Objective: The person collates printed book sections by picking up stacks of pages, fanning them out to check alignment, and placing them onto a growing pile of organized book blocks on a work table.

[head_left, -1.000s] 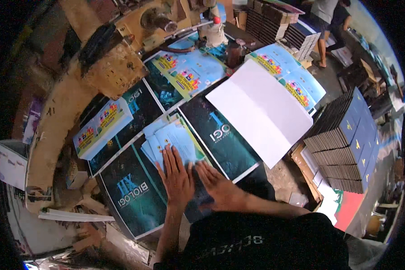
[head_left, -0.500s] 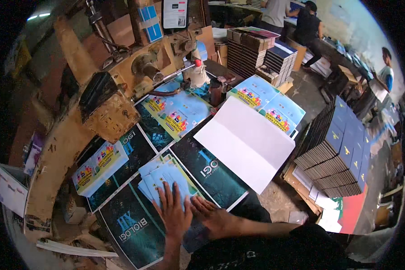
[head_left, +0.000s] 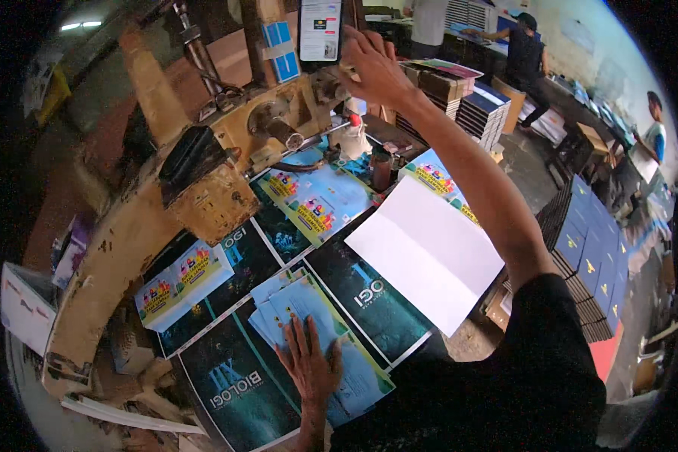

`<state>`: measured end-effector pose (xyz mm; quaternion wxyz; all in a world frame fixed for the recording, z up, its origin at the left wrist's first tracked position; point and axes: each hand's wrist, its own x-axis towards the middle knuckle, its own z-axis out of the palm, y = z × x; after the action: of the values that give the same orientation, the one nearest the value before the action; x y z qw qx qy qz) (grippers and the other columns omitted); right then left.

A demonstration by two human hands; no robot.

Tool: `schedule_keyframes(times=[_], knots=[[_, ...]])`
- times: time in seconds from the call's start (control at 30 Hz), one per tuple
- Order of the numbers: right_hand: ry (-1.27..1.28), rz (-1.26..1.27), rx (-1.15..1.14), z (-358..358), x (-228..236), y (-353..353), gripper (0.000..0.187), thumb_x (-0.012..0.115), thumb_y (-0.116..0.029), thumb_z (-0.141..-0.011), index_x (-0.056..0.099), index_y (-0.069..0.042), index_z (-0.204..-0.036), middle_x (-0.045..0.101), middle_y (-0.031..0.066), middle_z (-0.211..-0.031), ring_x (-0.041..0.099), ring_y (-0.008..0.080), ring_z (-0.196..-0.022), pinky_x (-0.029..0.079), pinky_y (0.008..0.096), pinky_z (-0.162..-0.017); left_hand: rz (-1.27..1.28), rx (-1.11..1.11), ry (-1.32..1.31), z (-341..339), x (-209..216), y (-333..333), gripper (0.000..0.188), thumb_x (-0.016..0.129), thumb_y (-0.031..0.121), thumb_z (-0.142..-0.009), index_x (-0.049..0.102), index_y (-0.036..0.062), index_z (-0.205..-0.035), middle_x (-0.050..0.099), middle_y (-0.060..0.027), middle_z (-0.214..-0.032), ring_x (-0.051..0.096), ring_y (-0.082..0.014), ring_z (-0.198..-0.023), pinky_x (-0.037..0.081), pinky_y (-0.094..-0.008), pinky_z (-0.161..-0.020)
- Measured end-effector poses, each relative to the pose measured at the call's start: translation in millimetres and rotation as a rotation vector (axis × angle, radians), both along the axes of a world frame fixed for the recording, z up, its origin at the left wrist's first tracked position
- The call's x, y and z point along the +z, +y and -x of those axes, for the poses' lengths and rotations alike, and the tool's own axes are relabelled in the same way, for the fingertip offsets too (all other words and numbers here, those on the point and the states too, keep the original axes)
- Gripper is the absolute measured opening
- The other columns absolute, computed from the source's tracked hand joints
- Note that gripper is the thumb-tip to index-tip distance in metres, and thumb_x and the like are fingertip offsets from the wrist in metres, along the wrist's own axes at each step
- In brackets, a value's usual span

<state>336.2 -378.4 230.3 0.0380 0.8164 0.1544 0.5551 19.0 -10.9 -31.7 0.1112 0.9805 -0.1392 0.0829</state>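
My left hand lies flat with spread fingers on several overlapping light-blue printed sheets, which fan out at their far end. Beneath them is a large dark teal printed sheet on the work surface. My right hand is raised at the far end of a stretched arm, its fingers apart beside a phone standing upright with its screen lit. Whether the fingertips touch the phone's edge, I cannot tell. Nothing shows in the right hand.
A worn beige machine with rods and a red-knobbed lever stands at the left. Blank white sheets lie right of middle, partly over blue-yellow prints. Tall stacks of dark-blue books stand at the right. Several people work at the back.
My right hand has left the sheets beside my left hand and reached up and away to the phone. The left hand stays on the sheets. The view has shifted slightly.
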Motion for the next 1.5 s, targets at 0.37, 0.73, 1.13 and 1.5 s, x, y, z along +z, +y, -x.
schedule_keyframes(times=[0.37,0.73,1.13,1.5], knots=[[-0.012,0.109,-0.076,-37,18,-2,0.044,0.066,-0.036,-0.094,0.052,-0.008,-0.125,0.039,0.0150,-0.156,0.035,0.0369,-0.141,0.029,0.0586,-0.105,0.060,0.002,0.004,0,3,0,0.072,0.056,0.046,-0.100,0.037,0.0061,-0.157,0.024,-0.0173,-0.167,0.019,-0.0375,-0.155,0.003,-0.0653,-0.121],[0.000,0.113,-0.181,-46,17,-8,0.044,0.065,-0.038,-0.095,0.053,-0.009,-0.126,0.035,0.0115,-0.158,0.033,0.0380,-0.143,0.033,0.0675,-0.100,0.057,-0.007,0.006,2,11,-6,0.072,0.057,0.044,-0.099,0.037,0.0065,-0.157,0.024,-0.0171,-0.167,0.020,-0.0370,-0.155,0.005,-0.0653,-0.121],[0.199,-0.044,-0.073,1,9,-10,0.072,0.074,-0.029,-0.083,0.043,0.004,-0.139,0.030,0.0245,-0.159,0.024,0.0447,-0.147,0.024,0.0626,-0.115,0.009,-0.029,0.010,1,11,-4,0.072,0.055,0.045,-0.100,0.036,0.0061,-0.158,0.022,-0.0180,-0.168,0.019,-0.0373,-0.155,0.008,-0.0652,-0.121],[0.282,-0.010,-0.137,-37,31,-1,0.071,0.067,-0.035,-0.090,0.043,0.002,-0.146,0.025,0.0218,-0.164,0.020,0.0451,-0.150,0.022,0.0667,-0.117,0.083,-0.002,0.021,0,7,-5,0.070,0.056,0.046,-0.100,0.038,0.0088,-0.157,0.024,-0.0160,-0.168,0.020,-0.0362,-0.155,0.005,-0.0653,-0.122]])
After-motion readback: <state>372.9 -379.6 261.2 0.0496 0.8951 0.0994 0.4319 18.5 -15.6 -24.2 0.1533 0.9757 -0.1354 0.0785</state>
